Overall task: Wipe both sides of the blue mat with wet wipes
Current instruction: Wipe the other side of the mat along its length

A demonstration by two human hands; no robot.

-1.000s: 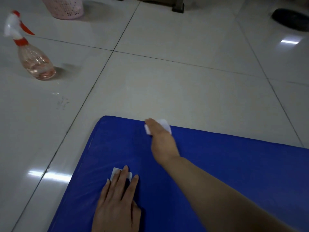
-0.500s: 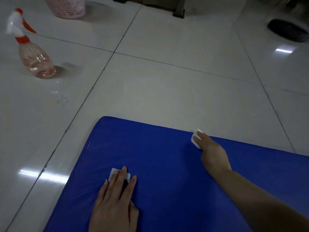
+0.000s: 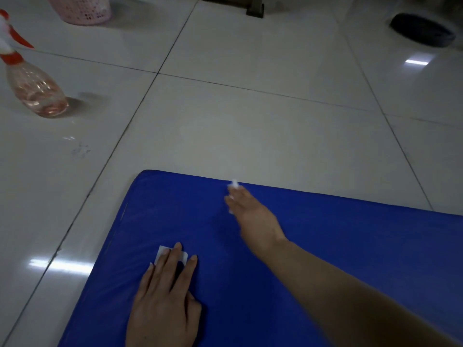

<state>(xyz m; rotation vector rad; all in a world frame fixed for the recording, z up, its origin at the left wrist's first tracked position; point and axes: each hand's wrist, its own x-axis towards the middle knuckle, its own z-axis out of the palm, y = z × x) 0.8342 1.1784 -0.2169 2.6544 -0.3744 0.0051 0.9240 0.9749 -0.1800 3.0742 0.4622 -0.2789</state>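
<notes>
Flat blue padded mat (image 3: 325, 259) lies on the white tiled floor (image 3: 250, 121), far-left corner in view.
Left hand (image 3: 164, 301), fingers straight and slightly spread, presses a white wet wipe (image 3: 162, 252) near the mat's left edge; right hand (image 3: 253, 214) holds a second, blurred white wipe (image 3: 234, 184) at the far edge, finger position unclear. Clear spray bottle (image 3: 35, 93) with pink liquid stands apart, far left.

We press our left hand (image 3: 162, 299) flat on a wipe (image 3: 160, 252) on the blue mat (image 3: 325, 234), while our right hand (image 3: 253, 214) presses another wipe (image 3: 234, 184) near its far edge.

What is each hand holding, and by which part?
Neither grips anything. The left hand presses a wipe flat under straight fingers; the right hand pushes another wipe with its fingertips.
</notes>
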